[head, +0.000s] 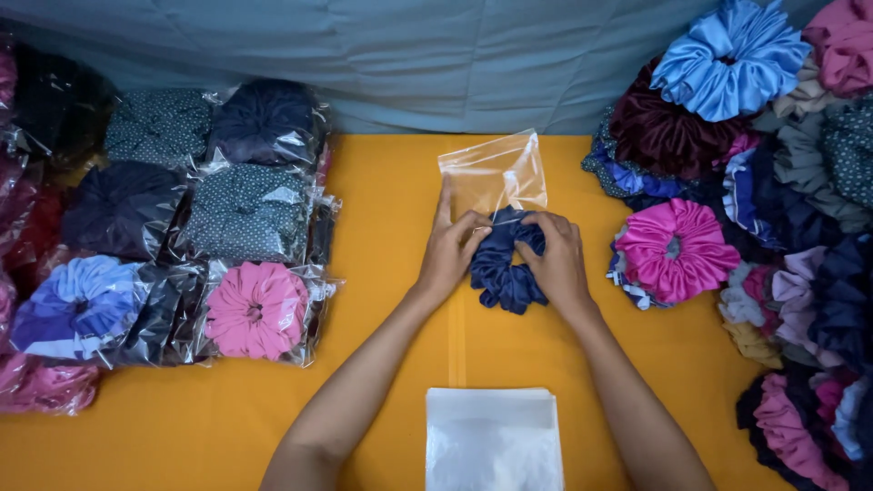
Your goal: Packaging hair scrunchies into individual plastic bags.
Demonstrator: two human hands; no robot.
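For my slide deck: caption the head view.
Both hands press a navy scrunchie at a clear bag on an orange table.

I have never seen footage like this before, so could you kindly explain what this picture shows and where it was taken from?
The single picture comes from a camera worn on a person's head, looking down at their two bare hands over an orange cloth-covered table. The left hand and right hand together grip a dark navy fabric scrunchie at the mouth of a clear plastic zip bag. A stack of empty clear bags lies nearest the camera. Bagged scrunchies are lined up on the left; a loose pile of colourful scrunchies sits on the right.
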